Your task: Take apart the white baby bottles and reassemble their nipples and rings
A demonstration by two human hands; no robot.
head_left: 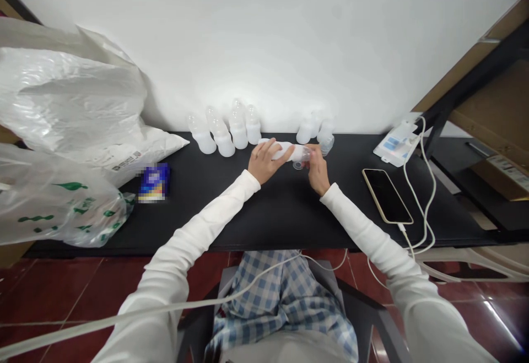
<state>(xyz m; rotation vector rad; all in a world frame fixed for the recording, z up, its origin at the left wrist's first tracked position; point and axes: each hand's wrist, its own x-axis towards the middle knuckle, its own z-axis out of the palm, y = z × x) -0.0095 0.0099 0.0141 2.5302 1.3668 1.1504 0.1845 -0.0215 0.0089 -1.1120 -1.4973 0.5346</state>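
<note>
A small white bottle (285, 150) lies tilted sideways between my hands, just above the black table. My left hand (265, 160) is wrapped around its body. At the bottle's right end, my right hand (316, 169) pinches a clear plastic cap (307, 153); the fingers partly hide it. Below the bottle, close to the right fingers, shows a clear round piece (297, 164). Several white bottles with clear domed tops (220, 134) stand behind and left of my hands. Further right, more white bottles (306, 130) stand near the wall, with a clear cap (326, 144) in front.
Large white plastic bags (70, 93) cover the table's left end, beside a blue packet (154, 182). On the right are a phone (387, 196) with a white cable (432, 181) and a white-and-blue package (395, 144). Another cable (165, 309) crosses over my lap.
</note>
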